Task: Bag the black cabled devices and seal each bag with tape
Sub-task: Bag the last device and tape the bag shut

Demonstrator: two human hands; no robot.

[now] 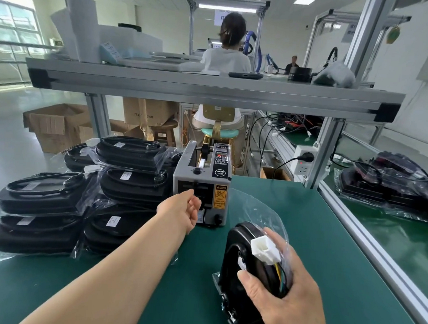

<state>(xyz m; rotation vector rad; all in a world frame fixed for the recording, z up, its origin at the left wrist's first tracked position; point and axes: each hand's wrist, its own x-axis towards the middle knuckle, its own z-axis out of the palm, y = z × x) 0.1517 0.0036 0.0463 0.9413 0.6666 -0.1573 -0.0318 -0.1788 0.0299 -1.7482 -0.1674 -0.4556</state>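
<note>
A black cabled device [237, 257] stands on edge inside a clear plastic bag [262, 211] on the green table [315, 241]. My right hand [283, 291] grips it from the near side, over its white connector [265, 248] and coloured wires. My left hand [183, 207] reaches to the front slot of the grey tape dispenser [201, 186], fingers curled at the outlet; whether they pinch a piece of tape is hidden.
Several bagged black devices [87, 192] are stacked left of the dispenser. More bagged devices [392, 183] lie beyond the aluminium rail on the right. An aluminium shelf [212, 87] spans overhead. A person sits at the bench ahead, and cardboard boxes [56, 126] stand on the floor.
</note>
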